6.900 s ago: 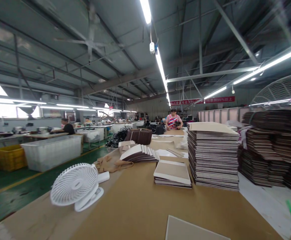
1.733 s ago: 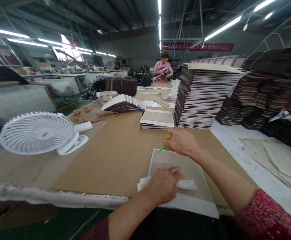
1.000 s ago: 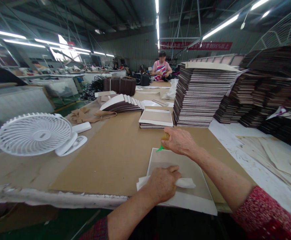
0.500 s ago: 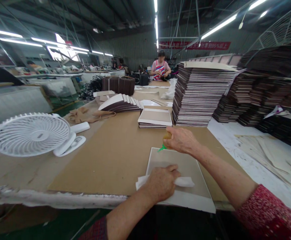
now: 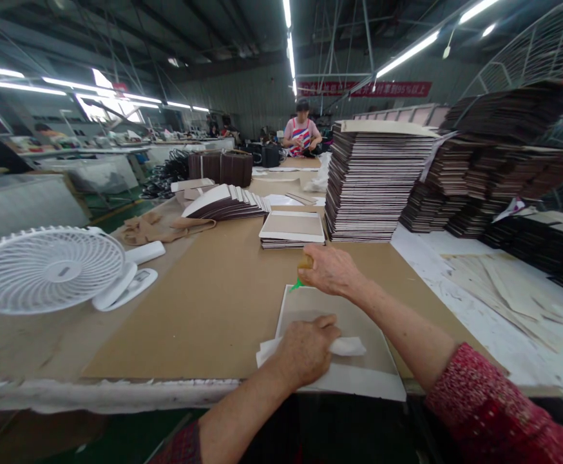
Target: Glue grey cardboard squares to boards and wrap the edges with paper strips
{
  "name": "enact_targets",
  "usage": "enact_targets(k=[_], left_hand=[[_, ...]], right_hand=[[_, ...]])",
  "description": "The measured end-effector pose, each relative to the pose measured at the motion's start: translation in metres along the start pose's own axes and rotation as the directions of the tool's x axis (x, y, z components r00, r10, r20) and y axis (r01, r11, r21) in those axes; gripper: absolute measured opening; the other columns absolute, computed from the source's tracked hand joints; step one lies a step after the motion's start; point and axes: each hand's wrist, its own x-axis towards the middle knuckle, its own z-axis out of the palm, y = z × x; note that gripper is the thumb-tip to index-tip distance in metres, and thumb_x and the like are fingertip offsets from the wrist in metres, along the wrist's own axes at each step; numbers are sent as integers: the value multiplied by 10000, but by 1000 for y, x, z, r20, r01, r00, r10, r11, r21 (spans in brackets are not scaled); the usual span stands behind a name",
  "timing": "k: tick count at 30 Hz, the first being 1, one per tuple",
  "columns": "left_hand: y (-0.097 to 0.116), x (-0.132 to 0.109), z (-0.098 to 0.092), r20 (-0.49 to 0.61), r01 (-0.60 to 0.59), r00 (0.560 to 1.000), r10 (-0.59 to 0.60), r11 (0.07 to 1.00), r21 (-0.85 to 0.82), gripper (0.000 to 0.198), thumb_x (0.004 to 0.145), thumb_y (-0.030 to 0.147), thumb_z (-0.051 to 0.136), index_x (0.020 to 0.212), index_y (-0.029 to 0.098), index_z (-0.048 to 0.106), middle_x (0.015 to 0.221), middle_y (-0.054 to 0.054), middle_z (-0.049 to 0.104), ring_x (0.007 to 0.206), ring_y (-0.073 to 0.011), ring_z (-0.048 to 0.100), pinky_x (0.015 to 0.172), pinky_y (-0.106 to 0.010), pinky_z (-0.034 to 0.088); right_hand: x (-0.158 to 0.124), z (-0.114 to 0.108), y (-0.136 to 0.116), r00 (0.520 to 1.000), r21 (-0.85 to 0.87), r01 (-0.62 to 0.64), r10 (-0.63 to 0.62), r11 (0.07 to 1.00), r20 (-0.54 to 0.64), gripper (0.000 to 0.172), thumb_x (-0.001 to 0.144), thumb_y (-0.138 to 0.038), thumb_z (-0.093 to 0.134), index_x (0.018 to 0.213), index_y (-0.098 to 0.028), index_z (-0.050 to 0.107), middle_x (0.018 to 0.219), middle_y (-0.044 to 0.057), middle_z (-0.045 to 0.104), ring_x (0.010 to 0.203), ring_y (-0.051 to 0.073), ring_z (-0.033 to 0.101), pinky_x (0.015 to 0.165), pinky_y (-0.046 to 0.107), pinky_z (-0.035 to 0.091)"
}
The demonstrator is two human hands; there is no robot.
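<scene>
A beige panel (image 5: pixel 353 309) with white edges lies at the front of the table, its near edge overhanging the table's front edge. My left hand (image 5: pixel 308 348) rests on the panel, fingers curled over a folded white strip (image 5: pixel 349 347) that sticks out on both sides; whether it is paper or cloth I cannot tell. Above the panel's far edge, my right hand (image 5: pixel 330 269) is wrapped round a yellowish squeeze bottle (image 5: pixel 305 261). The bottle's green nozzle (image 5: pixel 297 284) points down at the far left corner of the panel. Most of the bottle is hidden by my fingers.
A small stack of panels (image 5: pixel 294 225) lies beyond my hands, beside a tall stack (image 5: pixel 375 183). A white fan (image 5: pixel 54 270) stands at left, near a tan cloth (image 5: pixel 151 229). Fanned panels (image 5: pixel 226 203) lie farther back. A co-worker (image 5: pixel 302 132) sits at the far end.
My right hand has moved slightly left with the bottle, bringing the nozzle along the panel's far edge to its left corner. My left hand stays on the panel. The whole view has shifted a little.
</scene>
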Motion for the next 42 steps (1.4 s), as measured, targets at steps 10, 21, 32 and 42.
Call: enact_targets(k=[10, 21, 32, 42], left_hand=[[0, 0, 1, -1, 10, 1000, -11, 1000, -18, 385, 738, 144, 502, 1105, 238, 577, 1375, -10, 498, 1071, -219, 598, 905, -360, 495], [1, 0, 1, -8, 22, 1000, -22, 999, -26, 425, 735, 127, 482, 1128, 264, 573, 1379, 13, 491, 1074, -220, 598, 927, -374, 487], [2, -1, 2, -1, 19, 1000, -19, 999, -30, 456, 715, 97, 477, 1133, 258, 563, 1385, 9, 485, 1096, -229, 588, 907, -392, 497], [2, -1, 1, 13, 20, 1000, -20, 999, -32, 427, 719, 99, 490, 1111, 249, 567, 1399, 1, 470, 1114, -215, 576, 942, -368, 473]], right_hand=[[-14, -6, 37, 993, -24, -107, 108, 994, 45, 345, 775, -486, 499, 1003, -239, 576, 825, 64, 656, 729, 222, 574, 554, 277, 268], [-43, -13, 82, 963, -49, -256, 259, 965, 75, 361, 770, -530, 492, 969, -238, 567, 688, 41, 610, 636, 210, 554, 514, 270, 238], [-78, -18, 127, 915, 5, -397, 395, 918, 79, 350, 776, -536, 505, 961, -251, 589, 750, 42, 635, 651, 202, 559, 529, 272, 286], [-80, -19, 124, 908, 38, -417, 415, 908, 62, 323, 765, -517, 520, 912, -236, 581, 694, 30, 610, 605, 190, 531, 517, 275, 269]])
